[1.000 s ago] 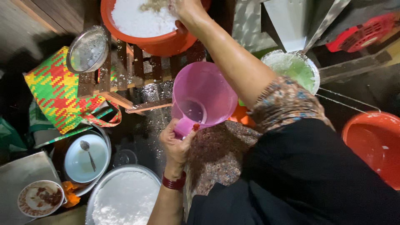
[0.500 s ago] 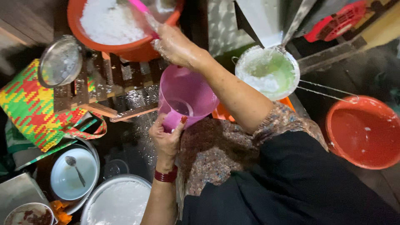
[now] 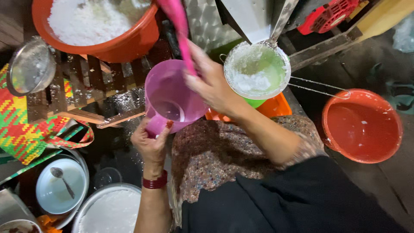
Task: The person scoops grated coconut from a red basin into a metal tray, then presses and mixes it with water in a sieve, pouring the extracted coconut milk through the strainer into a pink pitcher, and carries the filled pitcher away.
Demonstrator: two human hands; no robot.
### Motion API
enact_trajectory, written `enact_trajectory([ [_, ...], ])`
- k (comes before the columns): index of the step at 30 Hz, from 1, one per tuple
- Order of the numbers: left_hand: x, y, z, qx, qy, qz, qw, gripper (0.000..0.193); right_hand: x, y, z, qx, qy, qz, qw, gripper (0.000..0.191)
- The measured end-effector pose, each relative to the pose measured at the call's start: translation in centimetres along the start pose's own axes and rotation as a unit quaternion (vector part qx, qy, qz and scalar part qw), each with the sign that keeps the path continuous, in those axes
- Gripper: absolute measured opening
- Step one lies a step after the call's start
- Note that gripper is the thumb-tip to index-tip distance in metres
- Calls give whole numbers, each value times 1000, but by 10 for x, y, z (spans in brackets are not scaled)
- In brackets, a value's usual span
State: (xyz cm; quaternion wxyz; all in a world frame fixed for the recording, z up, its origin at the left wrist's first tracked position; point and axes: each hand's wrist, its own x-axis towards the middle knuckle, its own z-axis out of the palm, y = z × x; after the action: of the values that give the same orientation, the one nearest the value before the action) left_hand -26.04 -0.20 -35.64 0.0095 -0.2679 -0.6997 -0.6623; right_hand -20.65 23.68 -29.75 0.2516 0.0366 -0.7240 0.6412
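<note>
While left hand wraps closed around pink jug handle at frame centre, right hand clamped on pink utensil, angled toward 11 o'clock, orange tub of white shreds beyond.

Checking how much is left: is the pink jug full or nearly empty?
Nearly empty: the pink jug, held by the left hand, shows its bare inner wall, with only a little liquid at the bottom.

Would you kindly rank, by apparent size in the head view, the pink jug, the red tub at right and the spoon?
1-2. Red tub and pink jug: look alike; the jug sits nearer the camera.
3. Spoon.
</note>
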Motion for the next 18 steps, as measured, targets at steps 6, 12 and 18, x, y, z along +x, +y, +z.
enact_trajectory([
  [6,3,-4,-11,-35,5,-4,999,18,-87,-26,-108,262,334,164,890,28],
  [12,12,5,-14,-135,62,17,989,14,-166,-61,-177,-142,339,65,928,12],
  [18,18,25,3,-172,51,9,984,16,-177,-73,-173,-410,277,56,867,18],
])
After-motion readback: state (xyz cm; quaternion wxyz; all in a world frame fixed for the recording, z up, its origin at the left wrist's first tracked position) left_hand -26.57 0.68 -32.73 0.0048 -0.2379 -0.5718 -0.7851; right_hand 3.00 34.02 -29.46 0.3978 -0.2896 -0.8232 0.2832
